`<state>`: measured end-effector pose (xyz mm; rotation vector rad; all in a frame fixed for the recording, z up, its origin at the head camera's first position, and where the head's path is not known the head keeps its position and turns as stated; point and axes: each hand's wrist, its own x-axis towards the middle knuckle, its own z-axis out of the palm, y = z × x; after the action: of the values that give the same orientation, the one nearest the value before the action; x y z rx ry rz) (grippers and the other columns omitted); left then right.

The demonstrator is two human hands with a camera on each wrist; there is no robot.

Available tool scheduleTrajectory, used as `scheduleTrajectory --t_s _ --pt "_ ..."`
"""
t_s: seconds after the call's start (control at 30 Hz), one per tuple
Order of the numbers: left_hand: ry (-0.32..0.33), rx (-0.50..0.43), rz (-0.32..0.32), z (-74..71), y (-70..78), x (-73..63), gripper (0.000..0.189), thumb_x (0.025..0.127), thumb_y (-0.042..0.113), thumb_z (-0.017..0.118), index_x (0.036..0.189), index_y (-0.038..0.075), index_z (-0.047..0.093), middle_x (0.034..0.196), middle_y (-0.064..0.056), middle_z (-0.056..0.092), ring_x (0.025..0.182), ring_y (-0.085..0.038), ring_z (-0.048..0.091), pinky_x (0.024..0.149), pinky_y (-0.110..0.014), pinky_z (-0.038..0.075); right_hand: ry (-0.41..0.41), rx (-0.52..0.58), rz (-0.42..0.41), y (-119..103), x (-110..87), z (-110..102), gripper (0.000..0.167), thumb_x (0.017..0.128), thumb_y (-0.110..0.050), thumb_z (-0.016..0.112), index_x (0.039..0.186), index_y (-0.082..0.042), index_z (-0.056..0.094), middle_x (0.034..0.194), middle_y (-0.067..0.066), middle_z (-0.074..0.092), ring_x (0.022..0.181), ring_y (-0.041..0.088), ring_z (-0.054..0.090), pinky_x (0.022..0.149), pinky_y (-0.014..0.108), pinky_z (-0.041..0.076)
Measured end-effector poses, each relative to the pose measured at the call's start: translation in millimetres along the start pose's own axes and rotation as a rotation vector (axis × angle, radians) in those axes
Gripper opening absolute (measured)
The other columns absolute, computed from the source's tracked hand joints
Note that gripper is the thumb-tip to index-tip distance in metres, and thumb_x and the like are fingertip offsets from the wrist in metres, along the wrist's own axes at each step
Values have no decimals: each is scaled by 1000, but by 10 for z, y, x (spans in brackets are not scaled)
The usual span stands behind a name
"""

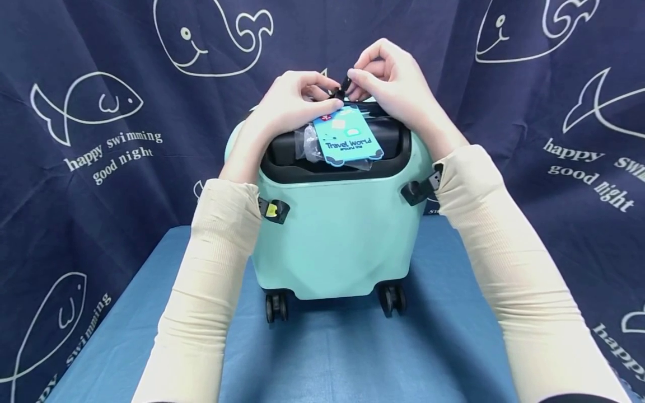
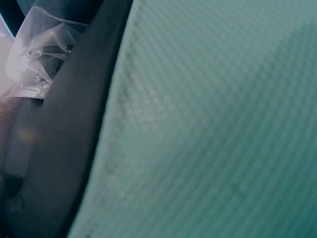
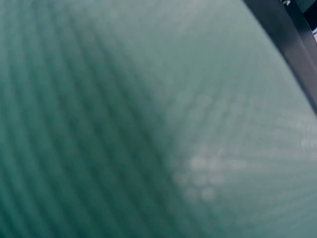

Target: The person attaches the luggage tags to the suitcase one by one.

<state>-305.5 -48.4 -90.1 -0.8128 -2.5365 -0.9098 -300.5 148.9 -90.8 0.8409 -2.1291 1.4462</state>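
Observation:
A mint-green suitcase (image 1: pixel 335 235) stands upright on its black wheels. Over its black top recess lies a blue luggage tag (image 1: pixel 350 137) printed "Travel World", with a clear plastic bag (image 1: pixel 307 144) beneath and beside it. Above the tag, a short black strap (image 1: pixel 345 84) runs between the two hands. My left hand (image 1: pixel 287 103) pinches its lower end between thumb and fingers. With thumb and index finger, my right hand (image 1: pixel 395 78) pinches the upper end. The left wrist view holds mostly the suitcase's ribbed shell (image 2: pixel 208 119) and black trim (image 2: pixel 69 124); the right wrist view shows blurred shell (image 3: pixel 124 124).
The suitcase is on a blue cloth-covered table (image 1: pixel 322 352). Behind it hangs a dark blue curtain (image 1: pixel 322 33) with white whale and fish drawings. Small black wrist cameras (image 1: pixel 276 211) sit close to the suitcase front, below each hand.

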Motion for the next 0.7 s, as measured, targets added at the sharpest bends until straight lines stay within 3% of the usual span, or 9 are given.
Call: scheduleTrajectory --t_s 0.23,0.5,0.7 --pt "2 8 -28 -19 7 -8 39 84 40 67 113 15 65 107 0 69 98 -3 61 92 -19 40 8 8 -1 4 13 11 8 86 -13 67 92 -9 63 72 -4 69 67 12 64 69 18 50" --pt "-2 14 -23 -33 17 -26 37 84 40 67 112 17 64 108 1 69 100 -4 59 93 -20 39 23 -206 -7 4 15 -5 23 84 -24 71 101 -8 73 71 -10 60 66 10 54 67 18 40" --pt "-5 17 -26 -36 20 -34 37 84 40 67 113 17 64 107 1 69 99 -3 59 93 -20 39 11 -233 -3 6 13 0 17 84 -22 71 95 -9 74 74 -14 62 67 6 53 66 18 39"
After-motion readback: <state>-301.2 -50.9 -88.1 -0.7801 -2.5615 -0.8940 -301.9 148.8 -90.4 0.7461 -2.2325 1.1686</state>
